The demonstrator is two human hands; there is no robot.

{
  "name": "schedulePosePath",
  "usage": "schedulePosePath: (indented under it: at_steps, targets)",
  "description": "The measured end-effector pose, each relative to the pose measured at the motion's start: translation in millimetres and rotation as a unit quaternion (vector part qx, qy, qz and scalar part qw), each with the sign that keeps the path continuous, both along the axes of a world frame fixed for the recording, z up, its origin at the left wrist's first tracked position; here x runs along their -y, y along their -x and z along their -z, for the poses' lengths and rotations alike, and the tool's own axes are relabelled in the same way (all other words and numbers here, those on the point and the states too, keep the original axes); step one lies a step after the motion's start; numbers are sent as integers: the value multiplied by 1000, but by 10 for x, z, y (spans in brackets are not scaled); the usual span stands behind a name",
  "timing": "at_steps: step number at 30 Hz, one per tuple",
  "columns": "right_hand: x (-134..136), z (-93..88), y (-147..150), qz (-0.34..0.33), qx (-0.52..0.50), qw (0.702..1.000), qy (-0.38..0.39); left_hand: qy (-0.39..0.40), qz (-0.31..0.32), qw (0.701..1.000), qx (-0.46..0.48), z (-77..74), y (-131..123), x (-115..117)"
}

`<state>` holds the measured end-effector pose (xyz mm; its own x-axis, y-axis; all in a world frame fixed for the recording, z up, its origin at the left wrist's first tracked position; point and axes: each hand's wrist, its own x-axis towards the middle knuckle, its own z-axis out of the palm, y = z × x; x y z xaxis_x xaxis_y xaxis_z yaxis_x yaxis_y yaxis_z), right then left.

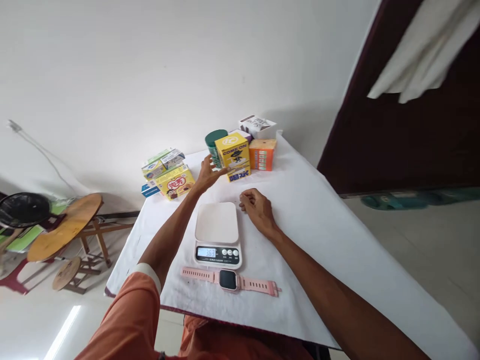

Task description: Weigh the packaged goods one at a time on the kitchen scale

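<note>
My left hand (207, 176) reaches forward with fingers spread, its fingertips touching the yellow box (232, 150) and the green-lidded can (213, 145) behind it. My right hand (257, 209) rests on the white tablecloth to the right of the kitchen scale (217, 232), fingers curled loosely with nothing seen in them. The scale's white platform is bare and its display shows digits. A pink smartwatch (229, 280) lies flat in front of the scale.
An orange box (262, 153), a blue box (239, 174) under the yellow one and a white box (258, 126) stand at the back. A yellow snack box (175, 182) and small cartons (163, 162) lie left. Wooden round tables (65, 227) stand beside the table (318, 220).
</note>
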<state>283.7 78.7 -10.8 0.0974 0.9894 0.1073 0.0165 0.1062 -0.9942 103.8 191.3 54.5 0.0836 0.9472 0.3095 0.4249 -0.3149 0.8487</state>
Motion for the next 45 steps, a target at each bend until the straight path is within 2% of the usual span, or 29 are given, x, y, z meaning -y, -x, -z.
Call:
schedulePosePath:
  at_steps: [2, 5, 7, 9, 11, 14, 16, 18, 21, 25, 33, 41, 45]
  targets:
    - [-11, 17, 0, -8, 6, 1000, 1, -3, -14, 1000, -1, -15, 198, 313]
    - [-20, 39, 4, -15, 13, 1000, -4, -80, -62, 994, -38, -76, 585, 757]
    - [-18, 48, 5, -12, 13, 1000, -8, -131, -133, 980, -74, -151, 878, 957]
    - [-12, 51, 6, -6, 16, 1000, -9, -161, -218, 956, -114, -244, 1168, 1056]
    - [-6, 49, 5, -2, 21, 1000, -8, -170, -285, 930, -158, -348, 1429, 1064]
    - [-1, 48, 4, -2, 25, 1000, -7, -169, -345, 898, -214, -532, 1742, 945]
    - [0, 51, 1, -1, 27, 1000, -9, -155, -357, 884, -258, -676, 1895, 799]
    - [3, 52, -2, 0, 29, 1000, -10, -107, -337, 883, -308, -818, 2005, 622]
    - [11, 39, -7, -1, 31, 1000, -3, -6, -275, 889, -367, -964, 2091, 366]
    - [26, 7, -8, -4, 32, 999, 6, 67, -230, 887, -396, -1001, 2112, 166]
    - [25, 0, -7, -10, 24, 1000, 3, 83, -231, 885, -397, -991, 2152, 85]
    - [19, -16, -4, -12, 37, 999, 6, 21, -228, 887, -401, -786, 2072, 300]
    - [23, -21, 4, -11, 43, 999, 12, 9, -249, 884, -395, -795, 2097, 362]
